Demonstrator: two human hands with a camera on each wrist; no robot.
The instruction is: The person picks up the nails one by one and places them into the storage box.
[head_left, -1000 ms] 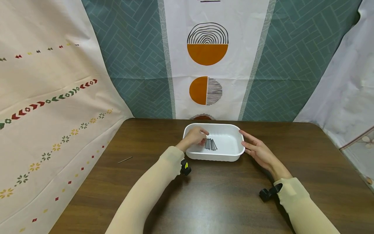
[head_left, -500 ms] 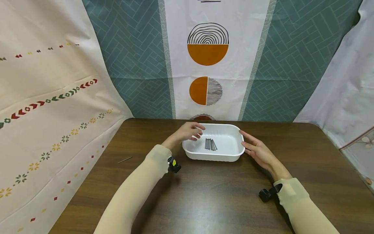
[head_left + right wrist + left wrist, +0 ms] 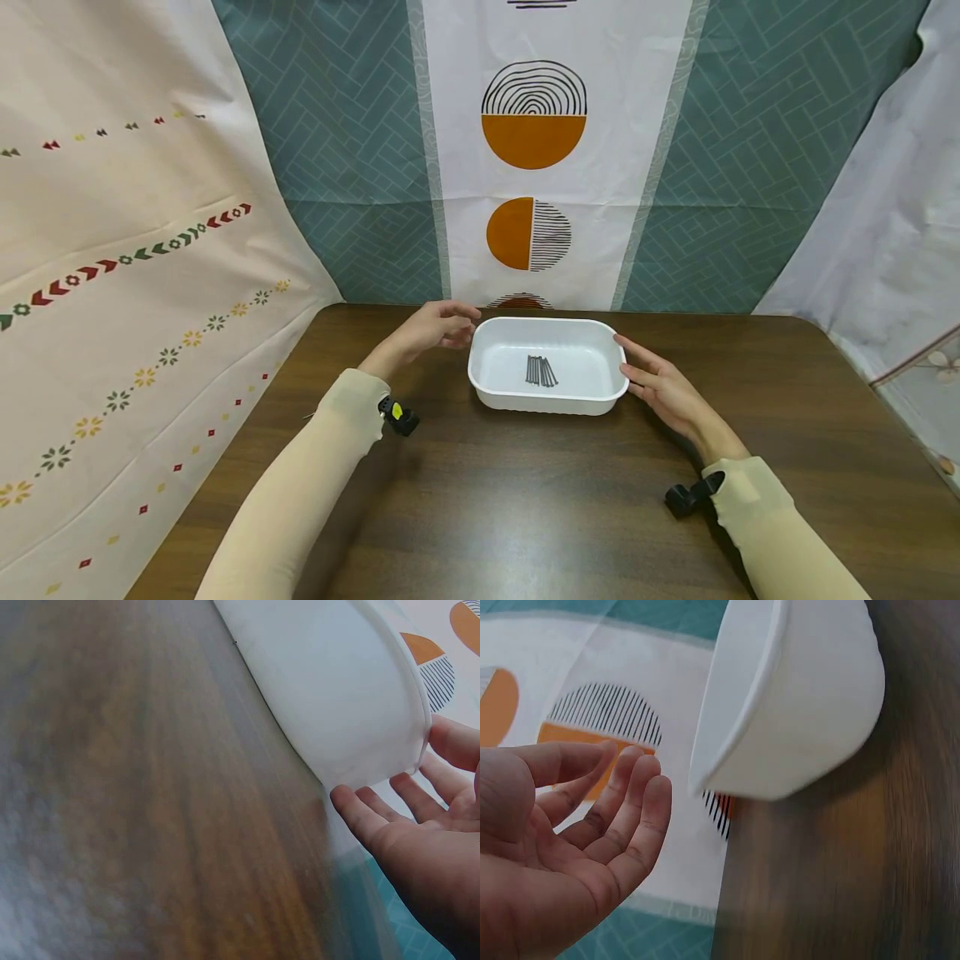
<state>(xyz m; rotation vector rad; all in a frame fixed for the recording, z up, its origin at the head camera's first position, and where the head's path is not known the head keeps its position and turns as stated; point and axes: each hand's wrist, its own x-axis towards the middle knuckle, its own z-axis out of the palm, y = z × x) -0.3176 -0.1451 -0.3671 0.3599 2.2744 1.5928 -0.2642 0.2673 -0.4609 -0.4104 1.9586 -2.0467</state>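
Observation:
A white rectangular tray [image 3: 551,403] stands near the table's far edge. In it lies a small bunch of several grey nails [image 3: 542,371]. My left hand [image 3: 438,325] hovers just off the tray's left end with nothing in it; in the left wrist view its fingers [image 3: 641,817] are loosely bent, apart from the tray's wall. At the other end, my right hand [image 3: 663,387] touches the tray's rim and outer wall with extended fingers. The right wrist view shows those fingertips [image 3: 341,796] against the wall.
A thin metal piece [image 3: 307,416] lies on the table at left, mostly hidden behind the left sleeve [image 3: 300,475]. The brown wooden table [image 3: 525,500] ends at hanging cloths, a patterned panel [image 3: 532,167] behind and a cream cloth [image 3: 150,333] at left.
My left hand has lifted from over the nails inside the tray and moved left, past the tray's end. Its sleeve now covers most of the thin metal piece. My right hand stays put.

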